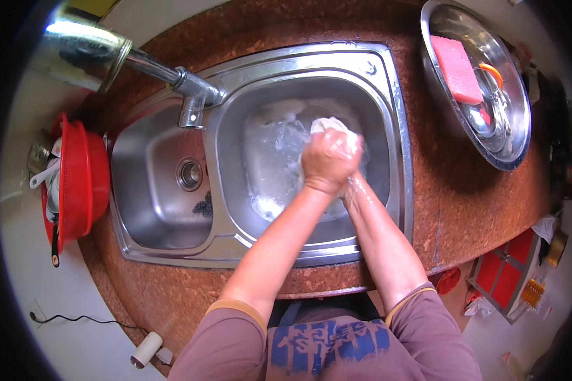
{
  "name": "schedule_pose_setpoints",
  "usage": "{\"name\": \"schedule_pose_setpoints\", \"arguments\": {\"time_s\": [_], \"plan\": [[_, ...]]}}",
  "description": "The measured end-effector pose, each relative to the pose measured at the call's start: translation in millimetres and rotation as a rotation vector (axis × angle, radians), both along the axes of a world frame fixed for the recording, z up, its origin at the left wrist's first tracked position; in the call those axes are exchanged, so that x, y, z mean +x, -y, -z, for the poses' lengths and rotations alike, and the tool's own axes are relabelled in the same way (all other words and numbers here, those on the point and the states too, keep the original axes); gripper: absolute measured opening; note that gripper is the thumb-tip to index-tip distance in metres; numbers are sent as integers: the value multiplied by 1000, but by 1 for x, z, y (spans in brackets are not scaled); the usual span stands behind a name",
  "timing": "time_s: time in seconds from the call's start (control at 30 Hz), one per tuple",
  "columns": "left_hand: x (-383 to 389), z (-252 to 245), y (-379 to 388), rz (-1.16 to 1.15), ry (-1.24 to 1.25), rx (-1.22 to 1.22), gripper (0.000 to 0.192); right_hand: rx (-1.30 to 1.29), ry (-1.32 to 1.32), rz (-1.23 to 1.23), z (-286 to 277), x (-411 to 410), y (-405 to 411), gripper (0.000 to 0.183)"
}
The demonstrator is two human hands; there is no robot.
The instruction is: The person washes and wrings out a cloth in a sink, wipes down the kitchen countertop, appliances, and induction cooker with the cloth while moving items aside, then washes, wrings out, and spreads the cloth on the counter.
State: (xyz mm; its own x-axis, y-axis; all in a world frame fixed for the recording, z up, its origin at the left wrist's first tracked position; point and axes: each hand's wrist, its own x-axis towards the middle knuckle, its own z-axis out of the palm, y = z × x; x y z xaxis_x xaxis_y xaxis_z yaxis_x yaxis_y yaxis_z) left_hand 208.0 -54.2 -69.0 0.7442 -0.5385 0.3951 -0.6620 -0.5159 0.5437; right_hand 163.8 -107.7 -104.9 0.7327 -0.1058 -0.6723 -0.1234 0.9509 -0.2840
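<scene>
Over the large right basin (302, 76) of a stainless steel double sink, my hands are pressed together around a wet white cloth (332, 125). My left hand (327, 164) grips it from the near side, and its knuckles are blurred. Mostly hidden behind the left one is my right hand (356, 147), also closed around the cloth; suds cling to its wrist. Below them, cloudy, foamy water (274, 162) covers the basin floor. How much of the cloth hangs beneath my hands is hidden.
A chrome faucet (190, 95) reaches over the divider beside the small left basin (157, 209). At the left stands a red plastic basket (83, 176) of dishes. A tilted steel bowl (426, 71) at the right holds a pink sponge (457, 71) and utensils. Brown countertop (462, 224) surrounds the sink.
</scene>
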Motion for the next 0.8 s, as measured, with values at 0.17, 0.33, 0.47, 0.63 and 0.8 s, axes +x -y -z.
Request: {"name": "schedule_pose_setpoints", "arguments": {"time_s": [0.17, 0.33, 0.47, 0.63, 0.8], "plan": [[49, 49, -46, -190, -44, 306, 18, -266, -96, -36, 53, 3, -15, 27], [63, 66, -113, -243, -613, 1033, 24, -750, -470, 132, 39, 5, -5, 54], [55, 91, -101, -368, -537, 473, 31, -1409, -722, -10, 58, 3, -4, 72], [54, 139, -94, 129, -622, 193, 34, -961, -670, -261, 92, -8, -4, 69], [80, 123, -114, -376, -831, 51, 43, -901, -840, -42, 69, -2, -7, 70]]}}
